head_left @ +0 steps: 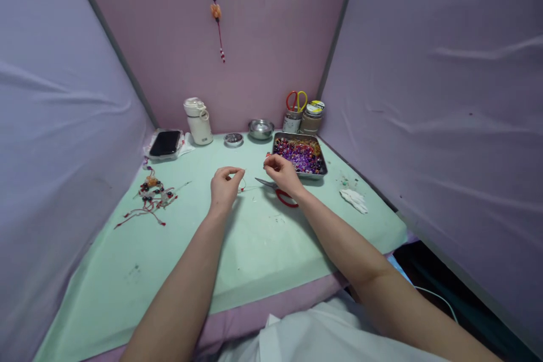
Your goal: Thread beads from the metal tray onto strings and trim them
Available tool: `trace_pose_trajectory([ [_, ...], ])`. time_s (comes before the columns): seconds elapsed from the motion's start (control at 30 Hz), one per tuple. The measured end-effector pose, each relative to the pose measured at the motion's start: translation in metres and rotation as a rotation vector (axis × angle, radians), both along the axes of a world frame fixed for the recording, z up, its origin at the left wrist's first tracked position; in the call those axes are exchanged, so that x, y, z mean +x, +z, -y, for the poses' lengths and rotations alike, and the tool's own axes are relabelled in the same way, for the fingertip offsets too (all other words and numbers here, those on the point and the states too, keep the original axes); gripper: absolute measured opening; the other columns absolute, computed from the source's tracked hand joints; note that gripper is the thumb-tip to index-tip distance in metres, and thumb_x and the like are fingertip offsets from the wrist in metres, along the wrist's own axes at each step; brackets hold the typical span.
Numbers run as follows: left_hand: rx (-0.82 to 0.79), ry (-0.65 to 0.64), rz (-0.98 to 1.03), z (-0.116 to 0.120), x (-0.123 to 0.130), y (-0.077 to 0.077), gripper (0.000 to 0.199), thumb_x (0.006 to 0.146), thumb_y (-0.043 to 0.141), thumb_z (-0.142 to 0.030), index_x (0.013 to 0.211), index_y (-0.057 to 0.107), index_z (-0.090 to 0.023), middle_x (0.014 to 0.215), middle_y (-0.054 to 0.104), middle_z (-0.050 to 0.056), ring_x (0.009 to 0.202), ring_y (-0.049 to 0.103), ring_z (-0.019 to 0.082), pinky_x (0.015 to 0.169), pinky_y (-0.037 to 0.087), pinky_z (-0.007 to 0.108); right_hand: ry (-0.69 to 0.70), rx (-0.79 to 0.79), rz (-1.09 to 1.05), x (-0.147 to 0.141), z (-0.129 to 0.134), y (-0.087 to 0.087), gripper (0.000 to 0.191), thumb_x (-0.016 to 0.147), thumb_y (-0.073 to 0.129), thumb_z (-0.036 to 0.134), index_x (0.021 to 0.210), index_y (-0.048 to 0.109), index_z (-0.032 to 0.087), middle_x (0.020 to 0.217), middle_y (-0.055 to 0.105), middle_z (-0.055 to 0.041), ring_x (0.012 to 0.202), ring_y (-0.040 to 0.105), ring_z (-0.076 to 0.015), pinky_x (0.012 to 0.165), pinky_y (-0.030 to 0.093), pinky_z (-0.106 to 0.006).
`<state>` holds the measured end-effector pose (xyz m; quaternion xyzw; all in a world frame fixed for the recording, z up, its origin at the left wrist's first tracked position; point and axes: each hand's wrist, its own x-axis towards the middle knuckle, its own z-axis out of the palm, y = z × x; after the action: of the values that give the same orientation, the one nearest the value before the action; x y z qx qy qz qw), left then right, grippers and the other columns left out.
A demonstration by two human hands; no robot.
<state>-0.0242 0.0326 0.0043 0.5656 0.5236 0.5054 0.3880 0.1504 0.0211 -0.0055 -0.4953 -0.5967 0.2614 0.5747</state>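
Observation:
My left hand is raised over the middle of the table with thumb and forefinger pinched together. A fine thread curves down from those fingertips, with a small red bead near its lower part. My right hand is closed in a pinch at the left edge of the bead tray. Something small and red shows just behind its fingertips; what the fingers hold is too small to name. Under the right hand lie red-handled scissors, blades pointing left.
Finished-looking beaded cords lie at left. Along the back stand a phone, a white bottle, a small round tin, a steel bowl, a scissors holder and a jar. A crumpled white cloth lies right. A beaded pendant hangs behind.

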Motion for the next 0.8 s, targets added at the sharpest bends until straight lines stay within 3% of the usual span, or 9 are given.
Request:
trace_pose_trajectory([
  [0.2,-0.048,-0.037,0.022,0.004,0.004,0.003,0.025,0.065,0.067,-0.041,0.075,0.069,-0.018,0.098,0.064,0.008,0.089,0.056,0.02,0.053,0.044,0.022,0.132,-0.166,-0.284,-0.003,0.003,-0.011,0.019,0.066,0.071,0.033,0.079,0.067,0.02,0.079,0.067,-0.0008,0.075,0.059,-0.0142,0.074,0.047,-0.029],
  [0.37,0.012,-0.088,-0.004,0.004,0.006,-0.002,0.022,0.067,0.066,-0.039,0.074,0.068,-0.018,0.097,0.065,0.007,0.09,0.059,0.02,0.063,0.049,0.026,0.238,-0.252,-0.489,-0.008,0.003,-0.016,0.027,0.061,0.077,0.036,0.082,0.07,0.022,0.085,0.071,-0.0018,0.084,0.063,-0.0157,0.082,0.05,-0.033],
  [0.67,0.143,-0.099,-0.097,0.006,0.01,-0.004,0.011,0.07,0.062,-0.028,0.068,0.068,-0.02,0.092,0.067,0.005,0.094,0.06,0.02,0.088,0.046,0.034,0.259,-0.272,-0.506,-0.011,0.005,-0.02,0.025,0.06,0.079,0.035,0.079,0.07,0.021,0.081,0.071,-0.0016,0.074,0.063,-0.0134,0.079,0.051,-0.032],
  [0.8,0.159,-0.093,-0.118,0.008,0.01,-0.002,0.009,0.069,0.062,-0.026,0.067,0.068,-0.02,0.091,0.066,0.004,0.095,0.06,0.02,0.092,0.043,0.034,0.249,-0.268,-0.494,-0.011,0.006,-0.02,0.027,0.059,0.08,0.036,0.08,0.07,0.021,0.081,0.071,-0.0016,0.074,0.063,-0.014,0.079,0.051,-0.033],
])
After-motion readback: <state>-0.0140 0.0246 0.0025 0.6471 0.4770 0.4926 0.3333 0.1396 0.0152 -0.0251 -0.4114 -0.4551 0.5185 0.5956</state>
